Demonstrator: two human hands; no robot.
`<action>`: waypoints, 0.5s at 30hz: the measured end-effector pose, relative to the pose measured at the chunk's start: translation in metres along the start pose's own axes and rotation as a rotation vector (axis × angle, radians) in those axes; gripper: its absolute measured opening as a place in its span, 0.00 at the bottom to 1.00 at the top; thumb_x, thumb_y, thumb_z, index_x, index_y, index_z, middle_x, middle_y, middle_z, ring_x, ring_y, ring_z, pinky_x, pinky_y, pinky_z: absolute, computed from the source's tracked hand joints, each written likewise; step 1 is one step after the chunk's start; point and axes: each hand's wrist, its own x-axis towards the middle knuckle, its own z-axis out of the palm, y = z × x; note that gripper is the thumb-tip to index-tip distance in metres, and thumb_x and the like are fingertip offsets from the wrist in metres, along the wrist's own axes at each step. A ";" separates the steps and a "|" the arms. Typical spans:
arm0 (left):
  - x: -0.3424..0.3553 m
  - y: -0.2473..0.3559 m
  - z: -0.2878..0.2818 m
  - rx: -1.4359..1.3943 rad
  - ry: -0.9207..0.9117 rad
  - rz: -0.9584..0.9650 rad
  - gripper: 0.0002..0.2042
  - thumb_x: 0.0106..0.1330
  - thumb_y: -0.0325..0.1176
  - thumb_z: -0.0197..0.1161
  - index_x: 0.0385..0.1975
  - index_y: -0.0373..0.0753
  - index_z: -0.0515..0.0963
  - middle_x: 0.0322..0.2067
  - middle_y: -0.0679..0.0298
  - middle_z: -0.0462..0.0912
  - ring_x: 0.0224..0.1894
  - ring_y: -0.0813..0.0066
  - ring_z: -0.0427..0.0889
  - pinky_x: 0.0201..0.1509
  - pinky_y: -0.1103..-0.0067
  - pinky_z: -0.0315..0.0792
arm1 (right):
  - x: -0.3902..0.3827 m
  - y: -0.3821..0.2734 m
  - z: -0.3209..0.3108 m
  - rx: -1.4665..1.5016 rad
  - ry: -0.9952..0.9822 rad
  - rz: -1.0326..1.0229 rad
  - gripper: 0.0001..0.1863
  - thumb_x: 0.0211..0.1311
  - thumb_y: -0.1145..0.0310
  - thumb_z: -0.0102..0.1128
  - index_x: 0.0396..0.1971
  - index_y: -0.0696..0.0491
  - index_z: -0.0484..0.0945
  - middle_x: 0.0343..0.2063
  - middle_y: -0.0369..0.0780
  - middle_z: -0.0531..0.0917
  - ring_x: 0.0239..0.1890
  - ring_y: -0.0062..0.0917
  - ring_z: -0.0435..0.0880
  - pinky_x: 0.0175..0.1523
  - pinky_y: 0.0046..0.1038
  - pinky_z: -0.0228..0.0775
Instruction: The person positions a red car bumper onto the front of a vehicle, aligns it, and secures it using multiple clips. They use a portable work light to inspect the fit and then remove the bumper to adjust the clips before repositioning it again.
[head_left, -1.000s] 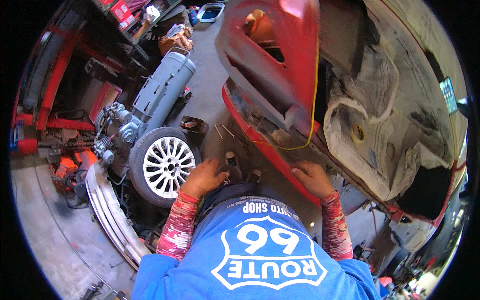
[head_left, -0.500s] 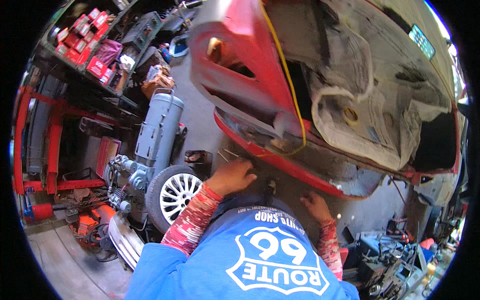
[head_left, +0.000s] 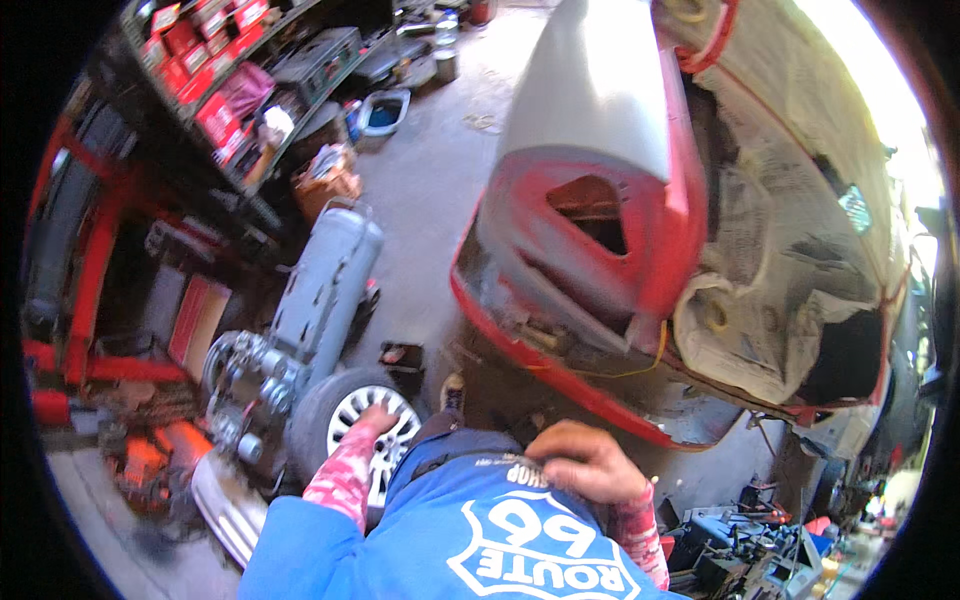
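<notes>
My left hand [head_left: 374,420] hangs by the white multi-spoke wheel [head_left: 345,425] with its dark tyre, overlapping the spokes from above; whether it touches them is unclear. Its fingers are small and smeared. Across my belly lies my right hand [head_left: 592,462], loosely bent, thumb a little apart from the fingers, nothing visible in it. Ahead and to the right stands a car body with a grey-and-red panel [head_left: 590,180], a triangular opening in it and a red lower edge [head_left: 560,370]. Paper masking [head_left: 750,330] covers part of the car.
A grey compressor tank [head_left: 325,270] stands left, beyond the wheel. Shelves with red boxes [head_left: 215,40] rise at the far left, near a blue-and-white tub [head_left: 383,112]. Tools and parts [head_left: 750,540] crowd the lower right. A yellow cord [head_left: 640,370] trails by the car.
My view has swung left, so the car sits farther right. My left hand has moved back and left over the wheel; my right hand has come in front of my belly.
</notes>
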 end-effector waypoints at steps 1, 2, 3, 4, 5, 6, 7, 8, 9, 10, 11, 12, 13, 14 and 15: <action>0.007 -0.037 0.006 0.063 0.019 -0.060 0.30 0.68 0.51 0.59 0.63 0.35 0.75 0.57 0.39 0.80 0.60 0.45 0.80 0.64 0.60 0.75 | 0.007 -0.035 -0.003 0.035 -0.116 -0.196 0.18 0.70 0.61 0.65 0.48 0.61 0.84 0.48 0.47 0.84 0.45 0.39 0.85 0.54 0.37 0.76; 0.005 -0.063 0.021 -0.222 0.019 0.038 0.30 0.70 0.46 0.57 0.68 0.36 0.69 0.63 0.43 0.75 0.63 0.49 0.78 0.62 0.60 0.76 | 0.015 -0.066 -0.003 0.235 -0.224 -0.473 0.18 0.70 0.60 0.65 0.47 0.61 0.84 0.46 0.47 0.85 0.46 0.39 0.85 0.54 0.38 0.76; 0.011 -0.081 0.022 -0.473 -0.042 0.095 0.30 0.72 0.41 0.55 0.73 0.37 0.63 0.69 0.47 0.70 0.65 0.53 0.77 0.60 0.60 0.78 | 0.021 -0.093 -0.001 0.378 -0.384 -0.662 0.17 0.71 0.57 0.63 0.42 0.59 0.83 0.41 0.47 0.84 0.43 0.41 0.84 0.50 0.42 0.74; 0.010 -0.097 0.022 -0.469 -0.110 0.018 0.29 0.71 0.42 0.56 0.70 0.37 0.65 0.65 0.48 0.72 0.62 0.54 0.78 0.58 0.60 0.78 | 0.025 -0.117 0.001 0.505 -0.528 -0.810 0.18 0.72 0.55 0.61 0.38 0.57 0.81 0.36 0.47 0.83 0.40 0.43 0.82 0.45 0.46 0.71; 0.008 -0.101 0.021 -0.251 -0.128 -0.061 0.27 0.70 0.43 0.57 0.66 0.37 0.67 0.62 0.48 0.74 0.59 0.55 0.79 0.56 0.61 0.78 | 0.026 -0.138 0.003 0.594 -0.727 -0.857 0.21 0.74 0.50 0.56 0.29 0.53 0.78 0.28 0.47 0.79 0.32 0.48 0.78 0.37 0.54 0.67; 0.005 -0.100 0.020 -0.136 -0.156 -0.095 0.26 0.70 0.44 0.58 0.63 0.37 0.69 0.58 0.49 0.75 0.55 0.56 0.80 0.53 0.62 0.79 | 0.025 -0.152 0.007 0.536 -0.687 -0.889 0.21 0.74 0.51 0.55 0.29 0.54 0.78 0.28 0.47 0.79 0.31 0.48 0.78 0.36 0.52 0.67; 0.002 -0.092 0.017 -0.056 -0.165 -0.140 0.25 0.69 0.45 0.59 0.60 0.36 0.71 0.55 0.49 0.77 0.52 0.56 0.81 0.51 0.62 0.79 | 0.026 -0.164 0.010 0.491 -0.659 -0.922 0.21 0.75 0.52 0.54 0.29 0.55 0.78 0.28 0.48 0.79 0.30 0.48 0.78 0.34 0.51 0.67; 0.001 -0.080 0.013 -0.015 -0.217 -0.162 0.24 0.68 0.46 0.60 0.57 0.36 0.74 0.51 0.50 0.79 0.48 0.57 0.83 0.48 0.63 0.79 | 0.028 -0.170 0.013 0.453 -0.639 -0.956 0.21 0.75 0.53 0.54 0.28 0.56 0.77 0.28 0.48 0.79 0.29 0.49 0.78 0.33 0.49 0.67; 0.001 -0.065 0.010 -0.049 -0.214 -0.191 0.23 0.67 0.47 0.61 0.53 0.36 0.76 0.47 0.50 0.80 0.45 0.58 0.84 0.46 0.63 0.80 | 0.030 -0.172 0.016 0.471 -0.604 -0.953 0.21 0.75 0.53 0.53 0.29 0.56 0.77 0.28 0.48 0.79 0.29 0.49 0.78 0.33 0.48 0.67; 0.003 -0.047 0.007 -0.077 -0.143 -0.164 0.22 0.67 0.48 0.62 0.50 0.35 0.78 0.44 0.51 0.82 0.42 0.59 0.85 0.43 0.64 0.80 | 0.031 -0.173 0.018 0.490 -0.574 -0.951 0.21 0.75 0.53 0.53 0.29 0.56 0.77 0.28 0.48 0.79 0.29 0.49 0.78 0.33 0.47 0.67; 0.006 -0.030 0.004 -0.039 -0.162 -0.091 0.22 0.66 0.49 0.63 0.47 0.35 0.80 0.40 0.52 0.84 0.38 0.59 0.86 0.41 0.65 0.80 | 0.031 -0.171 0.019 0.516 -0.545 -0.944 0.21 0.75 0.53 0.53 0.29 0.56 0.77 0.28 0.48 0.79 0.29 0.49 0.78 0.33 0.46 0.68; 0.012 -0.010 0.002 -0.103 -0.092 -0.077 0.22 0.65 0.51 0.64 0.44 0.35 0.82 0.37 0.52 0.86 0.35 0.60 0.87 0.39 0.65 0.81 | 0.030 -0.168 0.017 0.485 -0.560 -0.923 0.21 0.75 0.54 0.53 0.30 0.56 0.77 0.29 0.48 0.79 0.30 0.49 0.78 0.33 0.45 0.68; 0.020 0.009 -0.002 -0.146 -0.064 -0.021 0.22 0.64 0.52 0.65 0.40 0.34 0.85 0.33 0.53 0.87 0.32 0.61 0.88 0.36 0.66 0.81 | 0.027 -0.166 0.013 0.458 -0.570 -0.903 0.20 0.76 0.54 0.53 0.30 0.56 0.77 0.29 0.48 0.79 0.30 0.49 0.78 0.33 0.44 0.68; 0.029 0.029 -0.008 -0.184 -0.068 0.039 0.23 0.66 0.52 0.64 0.41 0.33 0.84 0.32 0.53 0.87 0.29 0.63 0.86 0.33 0.68 0.79 | 0.022 -0.164 0.010 0.434 -0.576 -0.881 0.20 0.76 0.55 0.53 0.30 0.56 0.77 0.29 0.48 0.79 0.31 0.49 0.78 0.33 0.44 0.69; 0.038 0.050 -0.014 -0.223 -0.073 0.104 0.24 0.67 0.52 0.64 0.41 0.31 0.83 0.32 0.54 0.86 0.26 0.66 0.85 0.31 0.70 0.78 | 0.017 -0.162 0.005 0.403 -0.559 -0.885 0.20 0.76 0.55 0.54 0.31 0.56 0.78 0.30 0.48 0.80 0.31 0.48 0.79 0.34 0.44 0.69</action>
